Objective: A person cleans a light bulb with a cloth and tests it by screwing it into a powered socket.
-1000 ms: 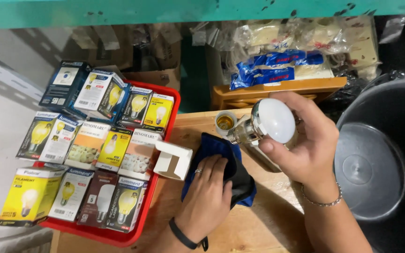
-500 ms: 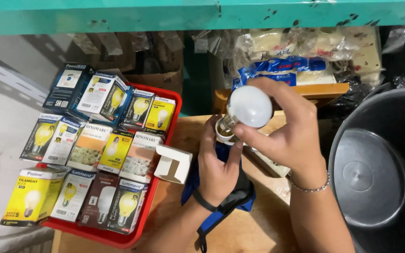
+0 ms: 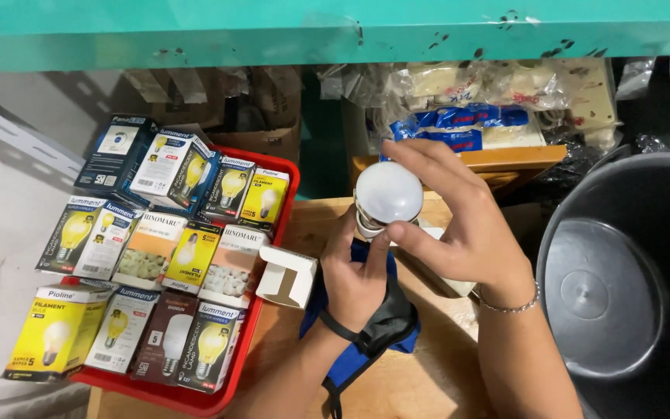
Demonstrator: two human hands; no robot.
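Note:
A white round light bulb (image 3: 388, 192) is held up over the wooden table (image 3: 420, 372). My right hand (image 3: 459, 225) grips the bulb's globe from above and from the right with its fingers. My left hand (image 3: 358, 271) closes on the bulb's base from below, and a blue and black cloth (image 3: 378, 330) hangs at its wrist. A small open white carton (image 3: 287, 275) lies just left of my left hand.
A red tray (image 3: 273, 167) at the left holds several boxed bulbs in yellow, blue and white cartons. A big dark bucket (image 3: 630, 279) stands at the right. A wooden box (image 3: 505, 159) with plastic-wrapped packs sits behind, under a teal shelf edge (image 3: 335, 31).
My left hand left the cloth on the table and rose to the bulb's base. The bulb turned from lying sideways to pointing its globe upward, and moved left and nearer the middle.

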